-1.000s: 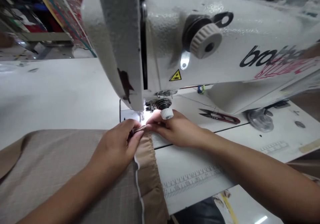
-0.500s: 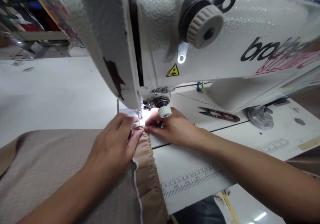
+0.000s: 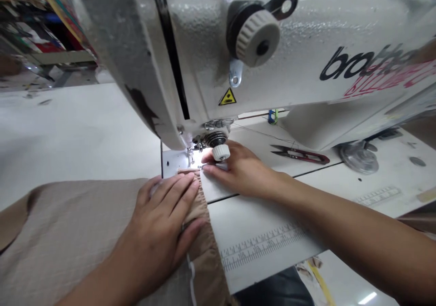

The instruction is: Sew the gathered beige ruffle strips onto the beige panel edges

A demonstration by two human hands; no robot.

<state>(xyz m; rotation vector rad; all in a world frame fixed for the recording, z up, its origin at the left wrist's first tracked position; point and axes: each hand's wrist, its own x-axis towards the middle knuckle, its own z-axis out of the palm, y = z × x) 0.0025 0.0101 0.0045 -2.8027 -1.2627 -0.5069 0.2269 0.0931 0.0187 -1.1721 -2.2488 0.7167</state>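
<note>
A taupe woven fabric panel with a faint check (image 3: 68,238) lies across the white sewing table (image 3: 78,128), left of the needle, its gathered tan folded band (image 3: 200,247) running up to the steel needle plate (image 3: 172,165). A white piping cord (image 3: 191,281) edges the band. The left hand (image 3: 160,219) lies palm-down on the band, fingers extended and close together, pressing flat, with no pinch. The right hand (image 3: 238,172) reaches in from the right, wrist low, fingertips (image 3: 207,169) beside the band's end at the presser foot (image 3: 189,157) — whether they hold it cannot be told. Beyond lie red-handled thread snips (image 3: 299,157).
</note>
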